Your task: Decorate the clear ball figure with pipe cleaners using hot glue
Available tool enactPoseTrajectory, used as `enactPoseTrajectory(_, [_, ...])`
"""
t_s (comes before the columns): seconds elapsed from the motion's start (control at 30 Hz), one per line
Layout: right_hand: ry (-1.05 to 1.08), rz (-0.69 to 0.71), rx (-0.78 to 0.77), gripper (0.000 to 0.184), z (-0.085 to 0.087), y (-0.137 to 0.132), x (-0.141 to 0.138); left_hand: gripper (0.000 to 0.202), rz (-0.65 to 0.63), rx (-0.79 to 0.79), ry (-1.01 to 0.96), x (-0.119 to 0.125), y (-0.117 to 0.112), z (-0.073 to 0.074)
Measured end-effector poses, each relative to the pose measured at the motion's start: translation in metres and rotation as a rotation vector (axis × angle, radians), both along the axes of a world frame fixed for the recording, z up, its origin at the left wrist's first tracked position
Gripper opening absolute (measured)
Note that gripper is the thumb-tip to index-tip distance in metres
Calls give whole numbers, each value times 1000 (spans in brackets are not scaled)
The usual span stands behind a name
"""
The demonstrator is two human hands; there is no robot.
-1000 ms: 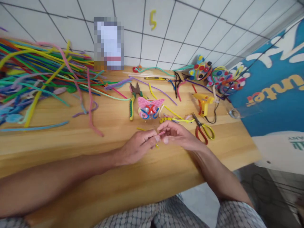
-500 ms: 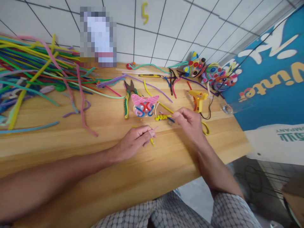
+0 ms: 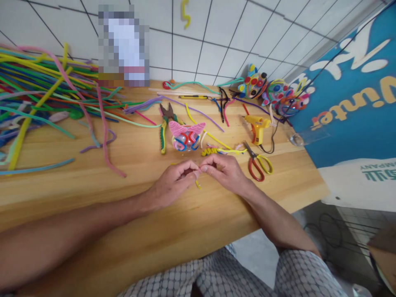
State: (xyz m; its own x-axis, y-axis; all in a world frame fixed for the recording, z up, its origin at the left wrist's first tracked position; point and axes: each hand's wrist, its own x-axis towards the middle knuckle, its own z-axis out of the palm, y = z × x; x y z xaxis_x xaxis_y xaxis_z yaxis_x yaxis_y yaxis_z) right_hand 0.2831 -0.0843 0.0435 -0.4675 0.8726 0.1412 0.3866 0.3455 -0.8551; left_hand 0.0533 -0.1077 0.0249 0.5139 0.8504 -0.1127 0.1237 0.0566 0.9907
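My left hand (image 3: pixel 175 181) is closed in a pinch on a short pink pipe cleaner (image 3: pixel 200 168), mostly hidden by the fingers. Thumb and fingertips of my right hand (image 3: pixel 228 172) pinch its other end, so both hands nearly touch. A short yellow piece (image 3: pixel 198 185) lies under the left fingertips. Just beyond the hands stands a clear ball (image 3: pixel 185 142) with pink pipe-cleaner ears (image 3: pixel 187 128) and red and blue loops. A coiled yellow pipe cleaner (image 3: pixel 210 152) lies behind my right hand. To the right rest scissors (image 3: pixel 257 162) with one red and one yellow handle.
Pliers (image 3: pixel 163 128) lie left of the ball. A yellow glue gun (image 3: pixel 257 127) with a cord stands at right, near decorated balls (image 3: pixel 253 84) by the wall. Many loose pipe cleaners (image 3: pixel 40 95) pile up at left. A utility knife (image 3: pixel 194 97) lies at the back.
My right hand has moved left from the yellow pipe cleaner to the pink piece at my left fingertips, uncovering the scissors. My left hand has stayed about where it was.
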Motion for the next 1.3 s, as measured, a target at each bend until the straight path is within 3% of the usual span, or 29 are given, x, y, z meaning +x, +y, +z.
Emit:
enactPoseTrajectory(0.1, [1, -45, -22, 36, -1, -1, 0, 32, 23, 7, -1, -1, 2, 0])
enactPoseTrajectory(0.3, [150, -268, -35, 33, 0, 1, 6, 35, 63, -60, -64, 1, 3, -5])
enactPoseTrajectory(0.57, [103, -44, 34, 16, -12, 1, -2, 34, 24, -80, -105, 1, 3, -10])
enactPoseTrajectory(0.93, [138, -77, 159, 8, -18, -1, -8, 32, 92, 55, -1, -1, 5, -4])
enactPoseTrajectory(1.3, [67, -126, 340, 8, -19, -2, -7, 29, 187, -51, -51, 1, 5, -5])
